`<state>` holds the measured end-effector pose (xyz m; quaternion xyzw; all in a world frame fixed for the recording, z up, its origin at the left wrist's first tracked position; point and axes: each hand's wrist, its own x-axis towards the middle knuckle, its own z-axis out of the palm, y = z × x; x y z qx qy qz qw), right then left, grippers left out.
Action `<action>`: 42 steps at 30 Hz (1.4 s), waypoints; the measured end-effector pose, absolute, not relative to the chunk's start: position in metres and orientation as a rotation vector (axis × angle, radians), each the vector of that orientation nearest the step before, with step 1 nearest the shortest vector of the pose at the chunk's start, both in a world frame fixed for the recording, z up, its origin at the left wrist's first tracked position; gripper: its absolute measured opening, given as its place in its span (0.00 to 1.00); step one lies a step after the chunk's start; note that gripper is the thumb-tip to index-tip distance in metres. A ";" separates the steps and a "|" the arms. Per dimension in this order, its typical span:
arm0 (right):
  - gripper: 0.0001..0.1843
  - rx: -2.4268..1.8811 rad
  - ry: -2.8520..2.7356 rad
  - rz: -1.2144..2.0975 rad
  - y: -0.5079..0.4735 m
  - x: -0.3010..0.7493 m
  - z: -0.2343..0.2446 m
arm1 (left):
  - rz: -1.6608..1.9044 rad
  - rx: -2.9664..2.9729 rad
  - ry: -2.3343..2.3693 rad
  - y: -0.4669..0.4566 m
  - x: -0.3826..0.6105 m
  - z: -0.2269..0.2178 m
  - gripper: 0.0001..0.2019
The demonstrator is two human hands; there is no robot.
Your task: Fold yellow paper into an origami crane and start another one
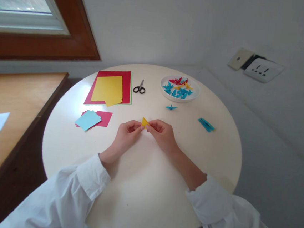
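Observation:
Between my two hands, over the middle of the round white table [145,185], is a small piece of folded yellow paper [144,122] with a pointed top. My left hand [129,133] pinches its left side between thumb and fingers. On the other side, my right hand [163,133] grips it the same way, its thumb near the left one. The fingertips cover the paper's lower part. Beyond my right hand a single blue paper crane [171,108] rests on the tabletop.
A white dish [178,100] holds several red, yellow and blue cranes. Black-handled scissors [139,88] lie left of it. Large yellow sheets [108,88] lie on red ones [127,90]. Nearer are small blue squares [88,120] on red ones [105,119]. Folded blue strips [206,125] lie right.

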<state>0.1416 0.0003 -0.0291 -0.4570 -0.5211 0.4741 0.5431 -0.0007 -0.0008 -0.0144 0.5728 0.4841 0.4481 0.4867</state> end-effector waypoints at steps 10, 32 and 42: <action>0.09 -1.113 -1.241 1.102 -0.001 0.141 -0.027 | 1.075 1.394 1.196 -0.001 -0.001 -0.012 0.10; 0.11 -1.162 -1.255 1.046 -0.001 0.143 -0.026 | 1.060 1.432 1.202 -0.002 -0.001 -0.017 0.08; 0.12 -1.146 -1.219 1.074 -0.002 0.142 -0.025 | 1.054 1.429 1.184 -0.004 -0.001 -0.015 0.08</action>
